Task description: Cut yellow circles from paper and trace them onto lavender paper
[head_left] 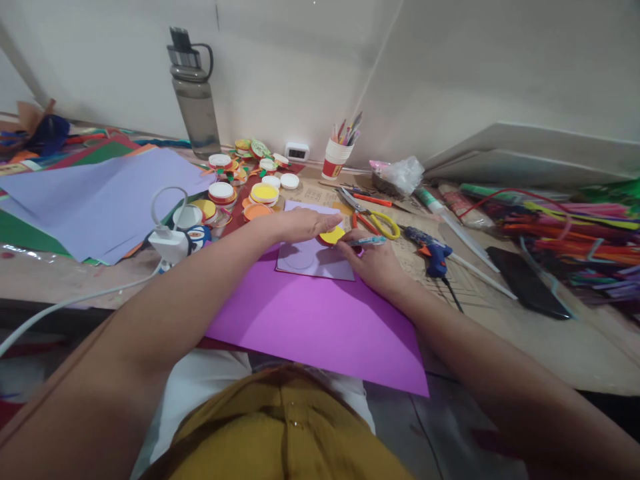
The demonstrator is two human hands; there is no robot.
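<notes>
My left hand reaches across with its fingers stretched out, the tips over a yellow round disc. The disc lies on a small lilac sheet. In my right hand is a pen with a light blue barrel, held beside the disc's right edge; its tip is hidden by the fingers. A faint circle outline shows on the lilac sheet, left of the disc. Under the sheet lies a larger purple sheet that hangs over the table's front edge.
Scissors and a glue gun lie to the right, near a black phone. Behind are a cup of pens, several round lids and a water bottle. Colored paper and a white charger are left.
</notes>
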